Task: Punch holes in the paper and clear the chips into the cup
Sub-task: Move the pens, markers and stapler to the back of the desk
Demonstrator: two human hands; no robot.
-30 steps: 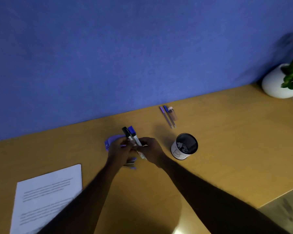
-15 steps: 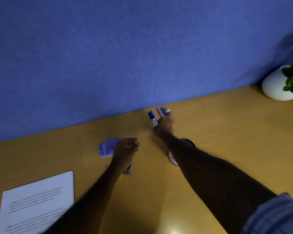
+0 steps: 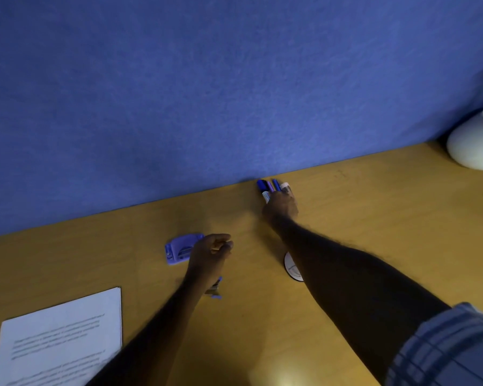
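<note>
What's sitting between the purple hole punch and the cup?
The person's left hand, fingers curled, right beside the punch; after it comes bare desk up to the half-hidden cup. The head view shows this.

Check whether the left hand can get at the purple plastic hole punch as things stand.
Probably yes: the left hand sits right beside the purple plastic hole punch, with nothing between them. Its fingers are curled, so they may need opening first.
</note>
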